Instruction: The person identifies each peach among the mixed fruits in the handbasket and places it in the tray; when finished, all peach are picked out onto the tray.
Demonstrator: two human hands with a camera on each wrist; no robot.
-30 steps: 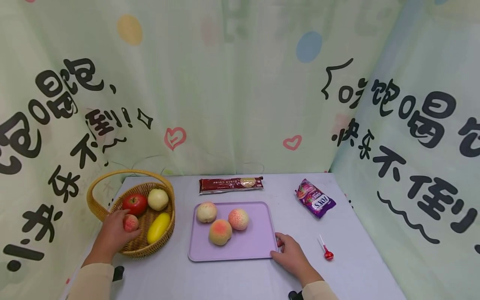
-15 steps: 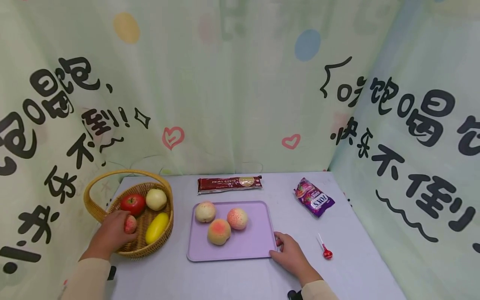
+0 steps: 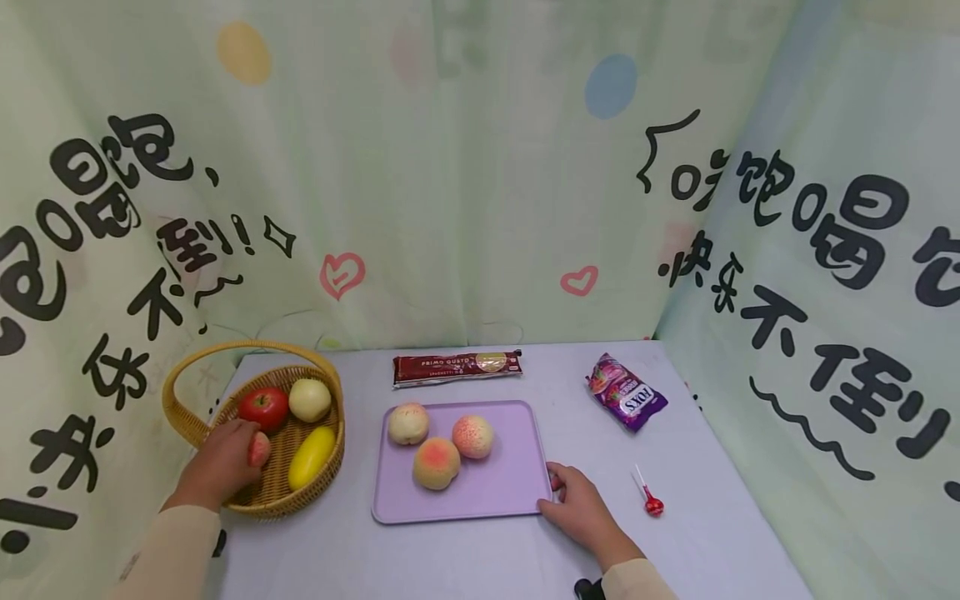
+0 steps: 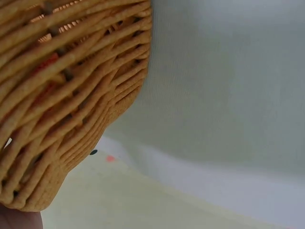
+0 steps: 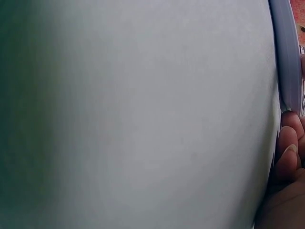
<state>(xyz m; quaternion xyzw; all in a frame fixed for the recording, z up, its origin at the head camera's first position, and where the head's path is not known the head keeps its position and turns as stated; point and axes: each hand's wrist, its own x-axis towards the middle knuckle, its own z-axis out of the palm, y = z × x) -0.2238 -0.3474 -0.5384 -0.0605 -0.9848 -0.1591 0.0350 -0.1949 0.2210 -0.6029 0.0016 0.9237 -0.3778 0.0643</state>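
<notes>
In the head view my left hand (image 3: pixel 222 465) grips the near-left rim of a woven basket (image 3: pixel 339 433), overlapping a small pinkish peach (image 3: pixel 259 450). The basket also holds a red tomato-like fruit (image 3: pixel 263 409), a pale round fruit (image 3: pixel 310 400) and a yellow oblong fruit (image 3: pixel 312 457). The left wrist view shows the basket's outer weave (image 4: pixel 81 95) and a bit of hand below. At its lower right corner my right hand (image 3: pixel 581 510) holds a lilac tray (image 3: pixel 495 492). Its fingers (image 5: pixel 288 138) curl at the tray's edge. Three peaches (image 3: pixel 437 463) sit on the tray.
Behind the tray lies a dark red spaghetti packet (image 3: pixel 457 368). A purple candy bag (image 3: pixel 627 393) lies at the back right, and a red lollipop (image 3: pixel 653 506) rests right of my right hand. Printed curtains (image 3: pixel 480 208) stand behind the table and along both sides.
The head view has shifted slightly, moving everything a little left. My left hand covers slightly more of the small peach. The right hand stays at the tray corner; fruit and tray keep their arrangement.
</notes>
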